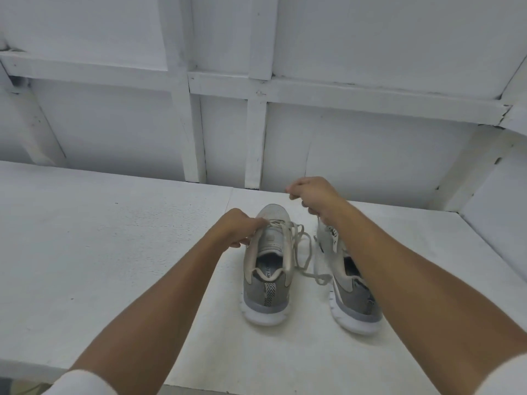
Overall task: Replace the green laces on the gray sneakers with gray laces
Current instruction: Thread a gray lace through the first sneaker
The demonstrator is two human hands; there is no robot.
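Head view: two gray sneakers (268, 269) stand side by side, heels toward the person, on the white worktop (114, 252), right of its middle and nearer the back edge than the front. A pale lace (306, 252) trails loose in loops between them; its colour reads grayish here, green not evident.

Handling, as judged: lace soft, limp and light, prone to slipping through eyelets. Best taken near its tip or just beside an eyelet. Shoes light with a stiff sole; they need steadying.

Left hand (236, 229): arm stretched forward, fingers pinched at the left shoe's lace area by the toe end. Right hand (310, 196): raised above the right shoe, closed in a fist; a thin strand appears to hang from it, not certain.
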